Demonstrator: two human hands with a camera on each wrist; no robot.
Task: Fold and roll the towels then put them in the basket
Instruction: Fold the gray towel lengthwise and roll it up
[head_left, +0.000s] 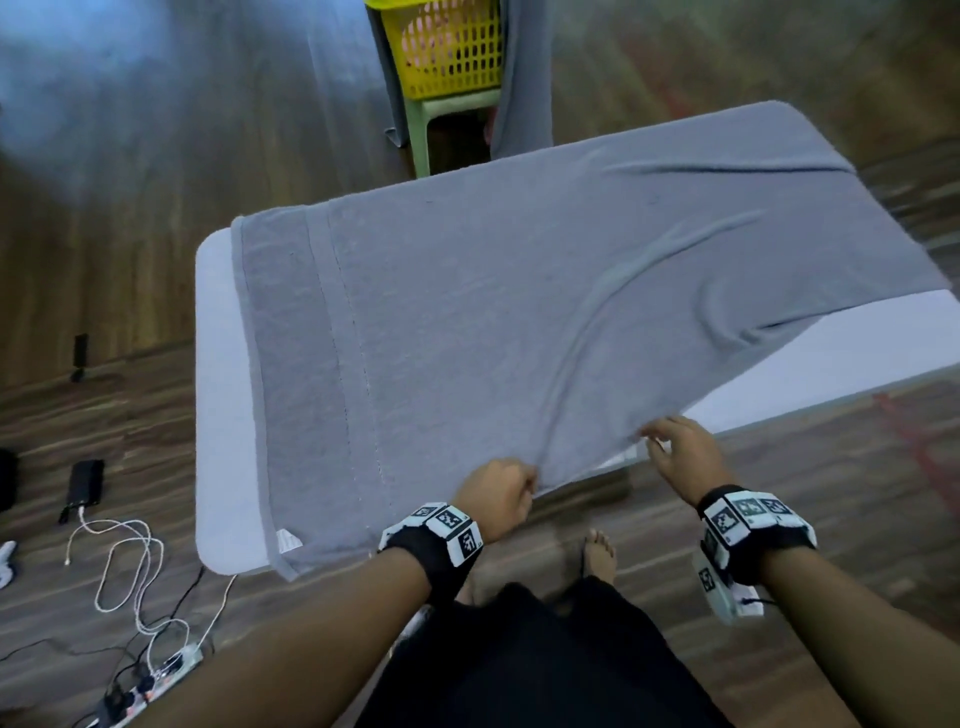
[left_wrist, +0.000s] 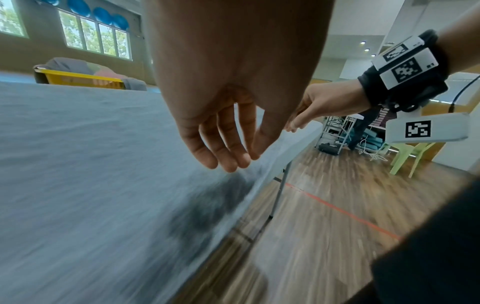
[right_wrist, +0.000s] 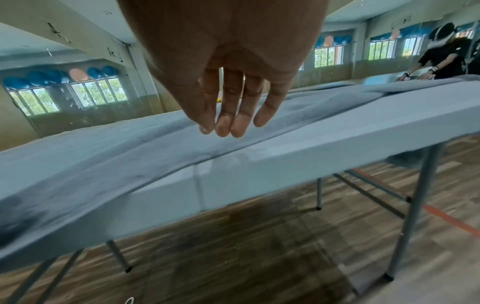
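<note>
Nearest, at 6 o'clock in the head view, both hands sit at the desk's (head_left: 218, 395) near edge. The left hand (head_left: 498, 491) looks curled at the towel's (head_left: 519, 291) near hem there, yet its own wrist view shows its fingers (left_wrist: 228, 148) loosely bent with nothing plainly pinched, so I cannot tell whether it holds cloth. The right hand (head_left: 680, 452), just beside it toward 3 o'clock, hangs relaxed and open over the hem, holding nothing.

The towel spreads away from both hands toward 12 o'clock, flat but creased on its right half. Its long axis runs from 8 to 2 o'clock, with the banded end at 9. I judge the coming fold turns on lifting this near long edge and carrying it across, and both hands are equally near it.

Farthest, at 12 o'clock past the desk, stands the basket (head_left: 447, 52)
</note>
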